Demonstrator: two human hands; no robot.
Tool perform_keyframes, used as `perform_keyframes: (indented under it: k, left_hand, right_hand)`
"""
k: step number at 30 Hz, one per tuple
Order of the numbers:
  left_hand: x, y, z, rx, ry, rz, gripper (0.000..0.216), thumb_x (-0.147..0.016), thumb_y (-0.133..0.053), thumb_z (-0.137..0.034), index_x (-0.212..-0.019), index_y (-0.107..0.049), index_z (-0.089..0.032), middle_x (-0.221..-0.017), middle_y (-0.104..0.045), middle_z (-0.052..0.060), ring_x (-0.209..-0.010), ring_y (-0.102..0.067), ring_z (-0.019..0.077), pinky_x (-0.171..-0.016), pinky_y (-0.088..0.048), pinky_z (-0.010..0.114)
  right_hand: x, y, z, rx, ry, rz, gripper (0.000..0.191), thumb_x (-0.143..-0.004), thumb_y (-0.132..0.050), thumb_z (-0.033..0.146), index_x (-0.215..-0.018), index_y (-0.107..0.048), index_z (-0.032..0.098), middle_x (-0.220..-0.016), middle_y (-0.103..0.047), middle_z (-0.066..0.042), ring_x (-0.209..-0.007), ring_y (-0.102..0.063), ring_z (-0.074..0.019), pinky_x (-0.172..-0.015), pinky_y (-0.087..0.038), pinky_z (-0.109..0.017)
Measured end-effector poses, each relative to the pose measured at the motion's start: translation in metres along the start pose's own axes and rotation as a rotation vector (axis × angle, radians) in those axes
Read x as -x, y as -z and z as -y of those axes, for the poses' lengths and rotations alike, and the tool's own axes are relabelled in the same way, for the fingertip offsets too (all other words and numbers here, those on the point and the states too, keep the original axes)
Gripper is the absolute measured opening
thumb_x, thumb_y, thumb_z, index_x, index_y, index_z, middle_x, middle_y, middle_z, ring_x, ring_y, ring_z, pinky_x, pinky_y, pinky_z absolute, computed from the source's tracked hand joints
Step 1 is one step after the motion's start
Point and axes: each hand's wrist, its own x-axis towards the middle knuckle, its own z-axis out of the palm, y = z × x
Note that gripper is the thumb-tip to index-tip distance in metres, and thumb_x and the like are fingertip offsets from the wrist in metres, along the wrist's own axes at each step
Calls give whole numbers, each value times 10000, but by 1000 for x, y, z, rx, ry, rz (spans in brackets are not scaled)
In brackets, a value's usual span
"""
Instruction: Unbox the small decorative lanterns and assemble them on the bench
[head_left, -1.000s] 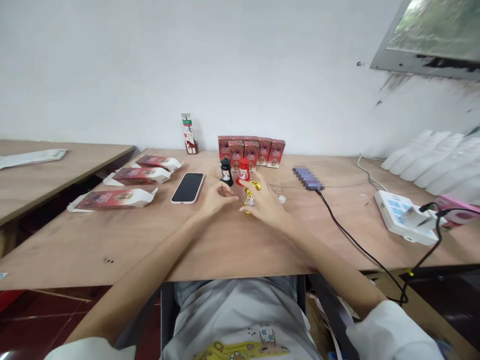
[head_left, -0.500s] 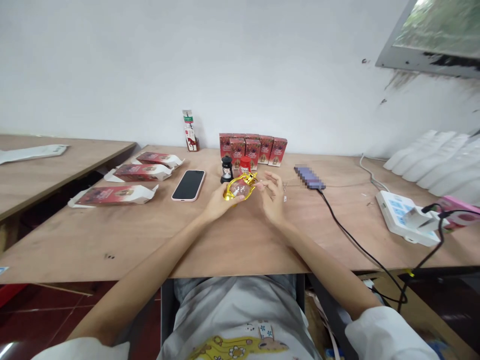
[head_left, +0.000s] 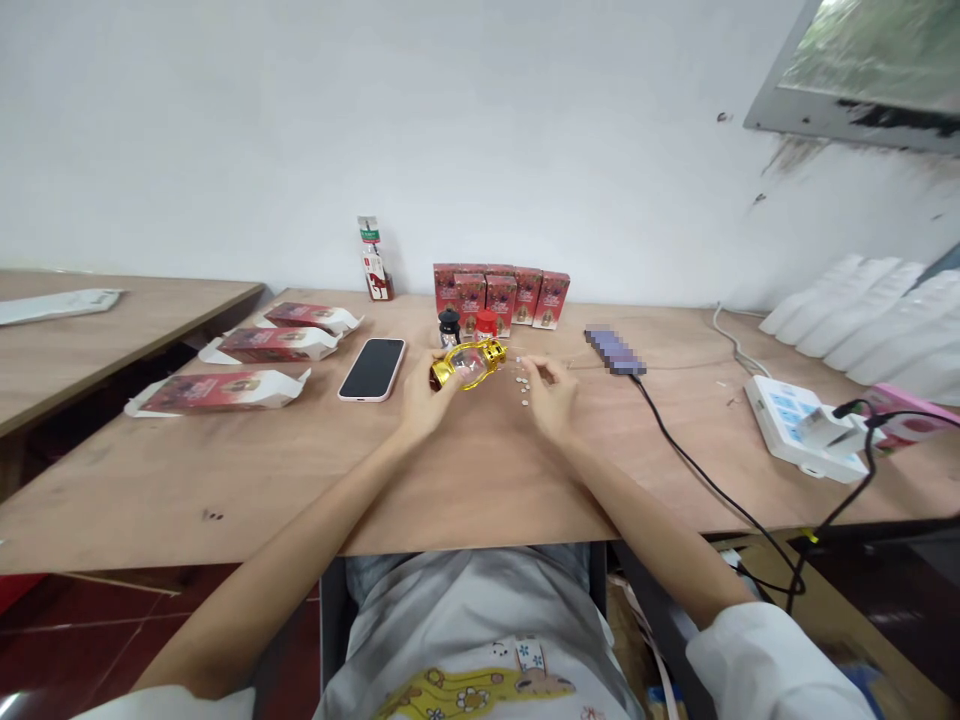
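Observation:
A small gold lantern (head_left: 472,365) with a clear globe lies tilted in my left hand (head_left: 425,398), whose fingers wrap round its base end. The lantern's top points right, toward my right hand (head_left: 553,398). That hand is closed in a pinch just right of the lantern's top, over the table; whatever its fingertips hold is too small to name. Several tiny pale round pieces (head_left: 524,390) lie on the wood beside those fingers. Behind the gold lantern stand a black lantern (head_left: 449,328) and a red lantern (head_left: 486,324), both partly covered.
Red printed boxes (head_left: 500,300) stand upright in rows near the wall. Flattish open red boxes (head_left: 225,391) and a phone (head_left: 373,369) lie to the left. On the right are a second, cabled phone (head_left: 613,352), a white power strip (head_left: 795,425) and white wrapped packs (head_left: 832,320).
The gold lantern has turned flatter and dropped away from my right fingers. My right hand has moved slightly right and down, and the tiny round pieces now show.

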Motion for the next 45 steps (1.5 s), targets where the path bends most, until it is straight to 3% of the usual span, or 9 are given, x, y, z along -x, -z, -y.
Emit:
perform_keyframes:
  k: [6,15,21,28,34,37,40,43,45]
  left_hand:
    - [-4,2,7,252,24,136,329,-738,-626,-482,-860,-525,-194,-788,-553,-11,-720,-504,131,-665,-398,244]
    - [-7,3,6,373,151,192,436,-602,-738,-523,-767,-518,-185,-672,-481,-45,-610,-425,95,-593,-347,219]
    - [-7,3,1,371,143,174,419,-592,-750,-502,-781,-561,-178,-719,-536,-31,-656,-478,104,-608,-386,218]
    - [-8,6,2,685,456,284,455,-552,-781,-473,-842,-641,-152,-767,-632,25,-623,-550,115,-468,-381,205]
    - [-13,0,11,844,544,94,289,-576,-778,-288,-804,-639,-177,-802,-660,11,-686,-575,104,-535,-443,195]
    - [-19,2,19,844,516,-3,222,-647,-724,-295,-815,-632,-183,-828,-673,21,-719,-593,117,-553,-447,212]
    - [-25,10,23,825,466,-101,238,-662,-721,-336,-832,-642,-189,-837,-684,25,-763,-602,122,-577,-442,210]
    - [-29,20,23,837,453,-144,288,-667,-712,-418,-857,-654,-210,-871,-698,23,-842,-619,131,-601,-443,208]
    - [-30,24,21,844,399,-135,319,-684,-687,-477,-874,-656,-223,-911,-704,26,-918,-627,150,-652,-467,226]
  right_hand:
    - [-21,7,-11,-290,-386,-39,329,-584,-754,448,-736,-680,165,-647,-640,5,-585,-562,-120,-638,-482,-299]
    - [-14,3,-24,-566,-765,310,235,-497,-800,278,-609,-628,165,-585,-590,28,-523,-489,-58,-506,-416,-200]
    - [-12,1,-21,-601,-652,267,263,-530,-790,333,-641,-615,171,-598,-580,39,-514,-468,-51,-488,-394,-193]
    - [-17,8,-17,-632,-671,419,348,-471,-834,367,-659,-610,179,-578,-568,54,-492,-456,-49,-470,-377,-188]
    - [-10,4,-1,-648,-580,470,328,-538,-810,409,-669,-621,175,-566,-544,54,-483,-429,-44,-463,-362,-186]
    - [-14,4,-3,-606,-491,356,320,-578,-777,426,-706,-614,183,-617,-570,41,-523,-474,-62,-516,-410,-211]
    - [-30,13,-20,-484,-423,27,343,-582,-756,443,-737,-601,178,-642,-589,29,-566,-518,-83,-597,-457,-245]
    - [-49,34,-45,-207,-335,-239,326,-649,-685,453,-754,-598,157,-659,-609,5,-610,-550,-116,-663,-470,-289]
    - [-57,48,-60,41,-253,-271,274,-702,-631,413,-772,-620,148,-702,-645,-26,-652,-567,-144,-714,-462,-319]
